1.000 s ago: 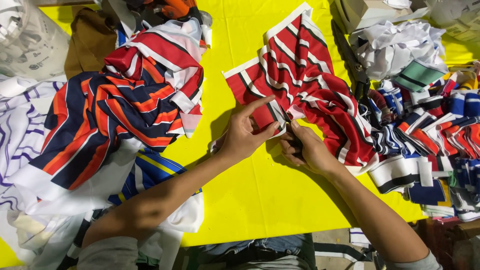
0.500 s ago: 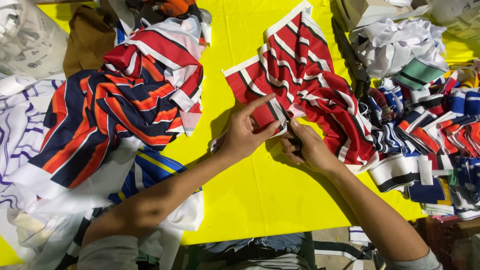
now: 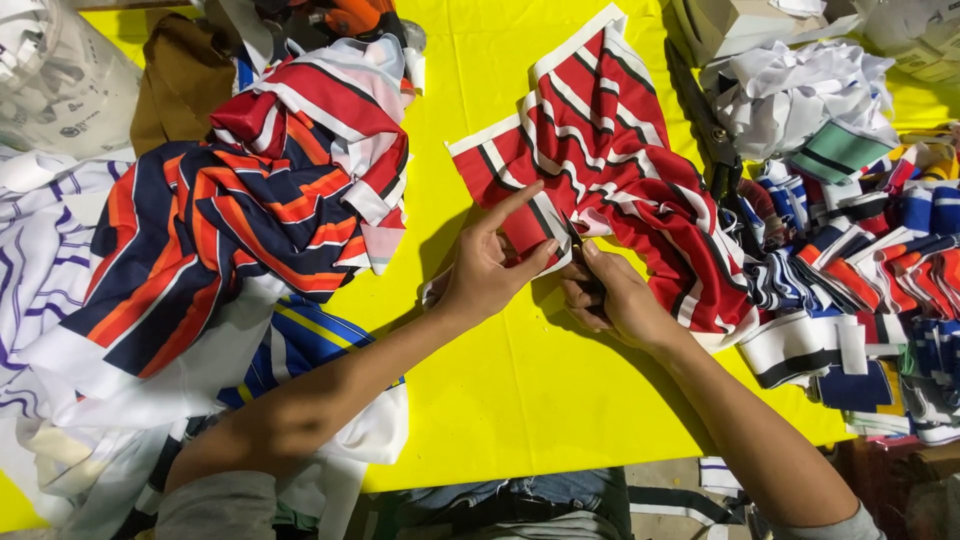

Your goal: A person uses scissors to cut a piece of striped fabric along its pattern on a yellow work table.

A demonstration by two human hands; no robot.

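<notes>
left hand: the left hand (image 3: 487, 275) presses on the near edge of a red fabric piece with white and dark stripes (image 3: 610, 175), index finger stretched out flat over the cloth, thumb and remaining fingers pinched on its hem.
right hand: the right hand (image 3: 612, 298) sits just beside the left, fingers curled shut around a small dark cutting tool (image 3: 580, 245) whose tip meets the cloth edge; what kind of tool it is cannot be told.
striped piece: lies spread and partly crumpled on the bright yellow table (image 3: 520, 390), right of centre, its lower edge between the two hands.
left of the hands: a heap of navy, orange and red striped garments (image 3: 230, 210) beside white cloth with purple lines (image 3: 40, 260).
right of the hands: a pile of folded striped rib trims in red, blue and white (image 3: 880, 280), with crumpled white fabric (image 3: 790, 90) beyond it.
between piece and pile: large black shears (image 3: 712, 140) lie on the table.
</notes>
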